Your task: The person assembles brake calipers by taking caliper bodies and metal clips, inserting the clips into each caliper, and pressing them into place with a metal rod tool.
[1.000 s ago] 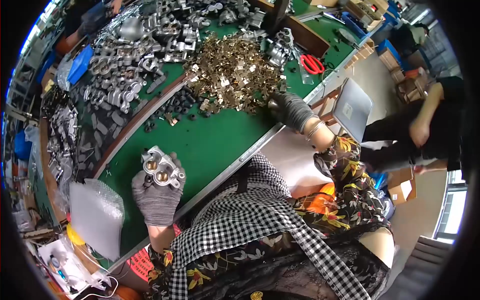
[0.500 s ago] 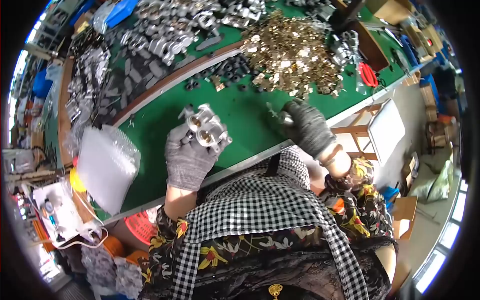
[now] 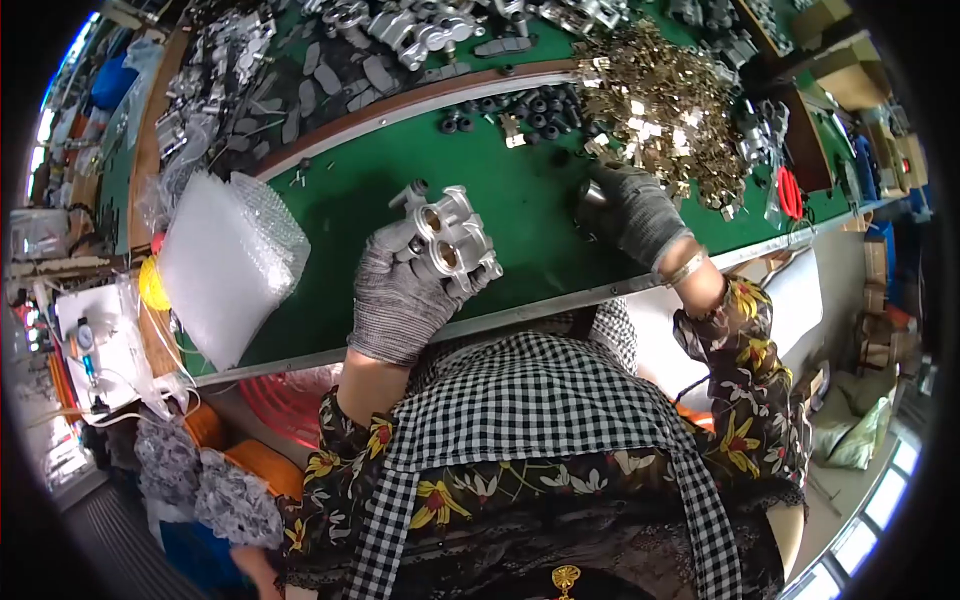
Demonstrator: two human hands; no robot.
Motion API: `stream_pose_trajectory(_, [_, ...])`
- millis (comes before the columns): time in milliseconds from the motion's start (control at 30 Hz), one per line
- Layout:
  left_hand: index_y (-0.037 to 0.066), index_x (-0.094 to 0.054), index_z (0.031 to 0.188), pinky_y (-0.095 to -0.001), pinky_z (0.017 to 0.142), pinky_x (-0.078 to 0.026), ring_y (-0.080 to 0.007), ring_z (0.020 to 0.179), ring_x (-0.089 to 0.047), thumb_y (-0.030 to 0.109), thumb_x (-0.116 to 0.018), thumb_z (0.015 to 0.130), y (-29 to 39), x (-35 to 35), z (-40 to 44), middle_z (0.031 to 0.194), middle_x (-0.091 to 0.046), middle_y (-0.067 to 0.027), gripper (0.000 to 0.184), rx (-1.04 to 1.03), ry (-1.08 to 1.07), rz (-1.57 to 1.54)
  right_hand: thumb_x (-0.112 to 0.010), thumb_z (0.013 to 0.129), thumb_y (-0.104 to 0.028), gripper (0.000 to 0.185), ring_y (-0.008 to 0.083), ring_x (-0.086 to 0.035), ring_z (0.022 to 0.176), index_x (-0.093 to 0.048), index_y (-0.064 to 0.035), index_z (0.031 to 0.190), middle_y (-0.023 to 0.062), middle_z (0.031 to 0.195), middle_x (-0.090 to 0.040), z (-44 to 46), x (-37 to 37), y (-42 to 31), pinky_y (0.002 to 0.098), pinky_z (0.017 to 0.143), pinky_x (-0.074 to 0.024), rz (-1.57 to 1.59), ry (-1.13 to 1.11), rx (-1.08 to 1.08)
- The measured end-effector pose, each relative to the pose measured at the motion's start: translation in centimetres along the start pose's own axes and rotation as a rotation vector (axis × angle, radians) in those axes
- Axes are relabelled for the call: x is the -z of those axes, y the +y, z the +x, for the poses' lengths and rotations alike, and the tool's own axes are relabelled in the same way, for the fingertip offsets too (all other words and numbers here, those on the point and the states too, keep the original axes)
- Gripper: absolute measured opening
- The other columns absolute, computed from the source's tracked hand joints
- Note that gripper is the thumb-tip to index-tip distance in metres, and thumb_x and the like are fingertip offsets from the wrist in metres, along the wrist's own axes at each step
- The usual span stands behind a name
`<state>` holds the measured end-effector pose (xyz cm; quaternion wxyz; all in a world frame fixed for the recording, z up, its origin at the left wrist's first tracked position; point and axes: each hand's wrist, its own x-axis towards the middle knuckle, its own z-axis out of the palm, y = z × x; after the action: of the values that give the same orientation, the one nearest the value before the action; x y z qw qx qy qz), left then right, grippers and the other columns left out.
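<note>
My left hand [image 3: 405, 295], in a grey knit glove, is closed round a silver brake caliper [image 3: 448, 240] with two round bores facing up. It holds the caliper above the green tabletop [image 3: 350, 190]. My right hand [image 3: 640, 210], gloved alike, is closed on a small silver cylindrical part [image 3: 592, 200], partly covered by the fingers. This hand is near the lower left side of a heap of brass-coloured metal clips [image 3: 660, 110]. Black rubber pieces [image 3: 540, 115] lie beyond it, with a loose clip [image 3: 513, 132] among them.
Behind a wooden divider [image 3: 400, 105] lie several brake pads [image 3: 325, 78] and more calipers [image 3: 430, 30]. A stack of bubble-wrap sheets [image 3: 235, 260] stands at the left. Red-handled scissors [image 3: 790, 192] lie at the right. A metal strip [image 3: 560, 300] edges the table.
The view has shifted, so the table's contents appear farther right. The caliper stays in my left hand, slightly turned. My right hand stays closed, and the silver cylindrical part shows more.
</note>
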<state>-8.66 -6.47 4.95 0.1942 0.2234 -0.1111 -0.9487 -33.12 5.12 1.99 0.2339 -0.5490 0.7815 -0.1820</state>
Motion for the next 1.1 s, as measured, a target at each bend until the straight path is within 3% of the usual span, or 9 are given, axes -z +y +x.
stream_pose_trajectory(133, [0.003, -0.056, 0.112, -0.0383, 0.077, -0.053, -0.0185, 0.084, -0.061, 0.032, -0.051, 0.089, 0.4, 0.6, -0.6, 0.093, -0.061, -0.0043, 0.037, -0.045, 0.008, 0.116, -0.066, 0.078, -0.017, 0.027, 0.0389, -0.061, 0.081, -0.062, -0.0049, 0.101, 0.0188, 0.087, -0.064, -0.9, -0.3, -0.1, 0.0438, 0.073, -0.0489, 0.059, 0.121, 0.098])
stream_pose_trajectory(200, [0.003, -0.056, 0.114, -0.0383, 0.078, -0.053, -0.019, 0.085, -0.063, 0.035, -0.051, 0.09, 0.2, 0.5, -1.1, 0.096, -0.063, -0.0053, 0.04, -0.102, 0.168, 0.221, -0.074, 0.073, -0.011, 0.025, 0.0245, -0.063, 0.073, -0.063, -0.0038, 0.094, 0.0126, 0.08, -0.063, -1.4, 0.0, -1.4, 0.0341, 0.067, -0.0502, 0.461, 0.277, 0.278])
stream_pose_trajectory(267, [0.003, -0.057, 0.116, -0.0394, 0.08, -0.055, -0.0217, 0.088, -0.065, 0.037, -0.051, 0.091, 0.5, 2.0, -0.4, 0.099, -0.064, -0.0085, 0.042, -0.026, 0.142, 0.197, -0.076, 0.075, -0.013, 0.021, 0.0181, -0.062, 0.07, -0.064, -0.0049, 0.09, 0.0102, 0.078, -0.063, -0.8, 2.9, -4.4, 0.0313, 0.063, -0.0501, 0.474, -0.044, -0.046])
stream_pose_trajectory(333, [0.004, -0.057, 0.116, -0.0413, 0.08, -0.055, -0.0255, 0.088, -0.065, 0.034, -0.051, 0.092, 0.3, 2.0, -0.1, 0.101, -0.064, -0.0117, 0.039, 0.027, 0.155, 0.219, -0.074, 0.079, -0.02, 0.02, 0.0166, -0.061, 0.064, -0.064, -0.0053, 0.087, 0.0084, 0.077, -0.063, 0.6, 0.9, -5.6, 0.0292, 0.059, -0.0493, 0.663, 0.095, 0.495])
stream_pose_trajectory(467, [0.006, -0.056, 0.121, -0.0296, 0.069, -0.056, -0.0175, 0.076, -0.066, 0.033, -0.051, 0.094, -0.2, 2.1, -0.2, 0.093, -0.065, -0.0085, 0.039, -0.055, 0.184, 0.852, -0.071, 0.077, -0.025, 0.027, 0.0303, -0.063, 0.08, -0.064, -0.0039, 0.092, 0.0146, 0.085, -0.064, 2.3, 0.5, -9.4, 0.0374, 0.075, -0.0508, 0.159, 0.083, 0.604])
stream_pose_trajectory(600, [0.006, -0.056, 0.122, -0.02, 0.058, -0.052, -0.0083, 0.07, -0.064, 0.024, -0.046, 0.097, 0.7, 4.0, -1.1, 0.084, -0.064, -0.002, 0.032, 0.068, 0.13, 0.795, -0.07, 0.076, -0.024, 0.029, 0.0342, -0.062, 0.085, -0.065, -0.0018, 0.093, 0.0175, 0.089, -0.064, 4.6, -0.7, -10.2, 0.0383, 0.078, -0.0506, 0.092, -0.166, 0.61])
stream_pose_trajectory(700, [0.003, -0.06, 0.107, -0.02, 0.057, -0.049, -0.0071, 0.064, -0.059, 0.025, -0.041, 0.098, 0.7, 3.0, -2.9, 0.088, -0.064, -0.0016, 0.031, 0.036, 0.127, 0.695, -0.069, 0.076, -0.024, 0.028, 0.0344, -0.062, 0.086, -0.065, -0.0012, 0.092, 0.0184, 0.089, -0.063, 4.9, -0.3, -11.7, 0.0385, 0.08, -0.0505, 0.097, -0.318, 0.571])
stream_pose_trajectory(1000, [0.007, -0.057, 0.115, -0.0267, 0.068, -0.057, -0.0127, 0.078, -0.065, 0.037, -0.051, 0.092, 0.0, 6.5, -5.0, 0.095, -0.064, -0.0047, 0.039, -0.048, 0.35, 0.487, -0.068, 0.073, -0.017, 0.023, 0.0331, -0.062, 0.086, -0.066, -0.0015, 0.09, 0.0187, 0.089, -0.063, 5.8, -4.7, -13.5, 0.0386, 0.08, -0.0508, -0.059, -0.31, 0.768])
stream_pose_trajectory(1100, [0.007, -0.055, 0.117, -0.0278, 0.068, -0.057, -0.0149, 0.08, -0.065, 0.046, -0.05, 0.092, -0.5, 6.5, -6.4, 0.098, -0.062, -0.0058, 0.046, -0.226, 0.325, 0.816, -0.068, 0.072, -0.013, 0.017, 0.0322, -0.062, 0.086, -0.068, -0.0022, 0.085, 0.0181, 0.09, -0.064, 5.7, -5.8, -14.6, 0.038, 0.079, -0.0515, -0.052, -0.425, 0.726])
